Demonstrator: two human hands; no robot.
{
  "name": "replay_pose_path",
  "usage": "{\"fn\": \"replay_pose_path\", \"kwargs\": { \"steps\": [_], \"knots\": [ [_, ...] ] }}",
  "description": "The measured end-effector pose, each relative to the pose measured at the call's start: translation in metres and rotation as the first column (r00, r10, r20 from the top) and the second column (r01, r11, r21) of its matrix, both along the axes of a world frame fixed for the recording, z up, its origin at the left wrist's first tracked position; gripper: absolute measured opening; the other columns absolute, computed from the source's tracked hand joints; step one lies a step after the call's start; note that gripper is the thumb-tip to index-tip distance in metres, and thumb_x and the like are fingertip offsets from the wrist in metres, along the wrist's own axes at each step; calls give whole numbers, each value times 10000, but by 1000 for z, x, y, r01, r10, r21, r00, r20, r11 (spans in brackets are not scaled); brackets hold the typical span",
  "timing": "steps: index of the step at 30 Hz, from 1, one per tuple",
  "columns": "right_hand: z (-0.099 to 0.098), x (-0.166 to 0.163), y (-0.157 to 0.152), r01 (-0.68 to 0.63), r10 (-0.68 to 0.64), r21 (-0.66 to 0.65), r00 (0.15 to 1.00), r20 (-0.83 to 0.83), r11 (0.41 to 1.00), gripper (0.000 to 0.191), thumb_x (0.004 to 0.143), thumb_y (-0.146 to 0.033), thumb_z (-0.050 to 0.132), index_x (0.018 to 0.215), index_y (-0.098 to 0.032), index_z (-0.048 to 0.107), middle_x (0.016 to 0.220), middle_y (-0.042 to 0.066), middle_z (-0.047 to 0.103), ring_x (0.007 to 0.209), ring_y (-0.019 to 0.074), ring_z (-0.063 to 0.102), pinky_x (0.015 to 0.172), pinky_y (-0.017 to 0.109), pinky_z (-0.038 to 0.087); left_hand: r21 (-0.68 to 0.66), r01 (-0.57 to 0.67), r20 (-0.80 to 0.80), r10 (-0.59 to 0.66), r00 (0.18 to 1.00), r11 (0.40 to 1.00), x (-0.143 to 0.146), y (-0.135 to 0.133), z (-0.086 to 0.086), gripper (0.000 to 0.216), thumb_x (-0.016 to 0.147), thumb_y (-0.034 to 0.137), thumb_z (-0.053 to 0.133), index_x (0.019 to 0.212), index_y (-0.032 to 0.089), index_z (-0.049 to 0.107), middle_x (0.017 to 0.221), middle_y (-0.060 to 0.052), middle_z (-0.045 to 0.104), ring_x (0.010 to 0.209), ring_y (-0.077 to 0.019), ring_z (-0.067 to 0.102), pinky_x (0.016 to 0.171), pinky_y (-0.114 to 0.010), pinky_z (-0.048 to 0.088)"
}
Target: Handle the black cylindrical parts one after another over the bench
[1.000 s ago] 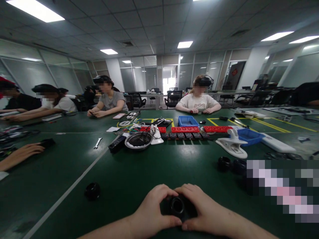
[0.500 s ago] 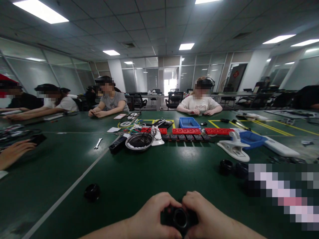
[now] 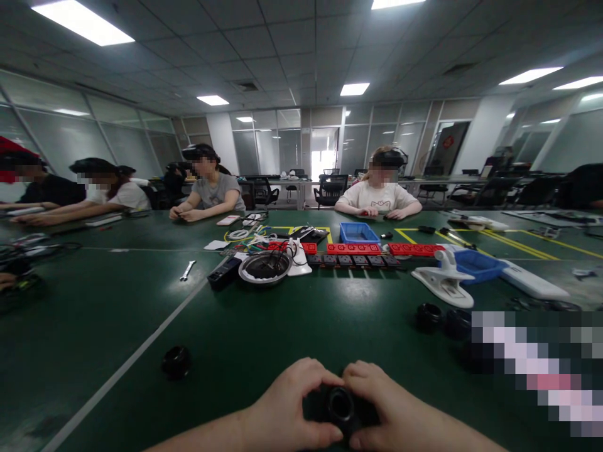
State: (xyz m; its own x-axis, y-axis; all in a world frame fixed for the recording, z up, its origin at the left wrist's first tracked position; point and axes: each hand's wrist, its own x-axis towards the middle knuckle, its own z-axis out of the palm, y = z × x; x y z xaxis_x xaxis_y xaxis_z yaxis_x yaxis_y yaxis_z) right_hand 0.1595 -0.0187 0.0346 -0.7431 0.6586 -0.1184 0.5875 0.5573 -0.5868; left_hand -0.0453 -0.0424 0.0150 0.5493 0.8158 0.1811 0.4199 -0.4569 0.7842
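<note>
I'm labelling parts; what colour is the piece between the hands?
The piece is black, best seen in the head view.

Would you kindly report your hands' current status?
Left hand and right hand cupped around black hollow cylindrical part. Separate black rounded part on green table, left of both hands.

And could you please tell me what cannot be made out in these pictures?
All in the head view:
Black part: its outer sides are partly covered by the left hand and right hand.
Co-worker's hand: mostly cut off by the left edge.
Pixelated patch: hides whatever lies behind it.
</note>
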Motion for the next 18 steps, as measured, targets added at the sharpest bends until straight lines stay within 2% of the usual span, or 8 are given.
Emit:
{"fn": "replay_pose_path", "kwargs": {
  "steps": [3,5,8,12,14,16,18],
  "knots": [
    [-3,2,5,-27,27,2,999,-20,1000,344,563,-220,795,844,-158,606,866,17,562,848,196,507,748,304,363,0,37,17,-37,999,999,-1,0,1,480,615,228,774,1061,248,597,936,-2,554,844,-175,514,721,-243,390],
    [-10,-1,6,-6,6,50,1000,-3,999,357,517,-285,815,772,-156,601,790,3,561,783,190,509,692,290,362,-14,30,-7,-30,1000,999,1,-1,0,481,596,233,788,1042,249,607,888,7,551,804,-167,518,698,-239,393],
    [-23,-10,1,96,-104,174,994,36,980,401,475,-400,808,707,-160,585,729,2,566,708,192,500,637,294,344,-17,-80,-79,79,994,997,4,-5,-2,465,555,254,809,980,212,625,796,12,526,725,-164,510,638,-241,393],
    [-29,-17,-5,180,-203,299,978,48,937,366,522,-419,763,730,-174,588,742,25,595,721,227,507,706,363,336,38,-200,-138,203,969,979,8,-6,-2,410,581,314,779,929,163,622,778,-6,523,698,-171,502,622,-258,399],
    [-23,-17,-5,162,-186,286,981,58,944,407,512,-418,768,781,-171,589,811,51,596,769,254,507,745,395,338,57,-183,-146,190,971,981,8,-4,-2,419,587,306,771,953,175,615,795,-7,539,720,-173,508,649,-262,410],
    [-14,-13,-3,107,-116,194,993,35,975,468,531,-378,772,908,-174,582,936,75,585,852,266,504,782,394,345,49,-124,-145,130,981,991,5,-1,-2,455,575,280,780,989,198,610,821,-5,556,748,-171,521,676,-258,418],
    [-3,-9,-2,29,-28,83,1000,-5,996,428,601,-312,742,978,-197,575,996,64,572,902,247,499,804,362,350,26,-48,-132,51,990,999,2,2,0,474,588,283,777,1027,225,608,851,-5,571,762,-167,536,690,-251,425]
  ]
}}
